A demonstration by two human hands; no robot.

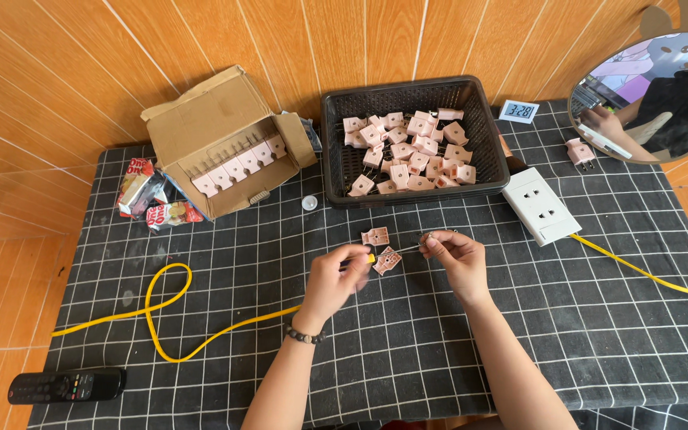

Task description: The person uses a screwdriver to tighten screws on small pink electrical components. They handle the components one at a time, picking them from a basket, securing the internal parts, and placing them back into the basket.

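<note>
With the left hand [336, 280] clamped on the yellow-handled screwdriver [362, 259] and the right hand's [457, 259] fingers pinched on its thin metal tip, steadying that tip seems wise, beside the open pink plastic plug half [387, 260] on the desk.

remote control [65, 386] near left front corner of table | snack packets [149, 199] by left edge | open cardboard box [220, 139] back left | small digital clock [518, 111] at back edge | round mirror [662, 95] at back right corner
</note>
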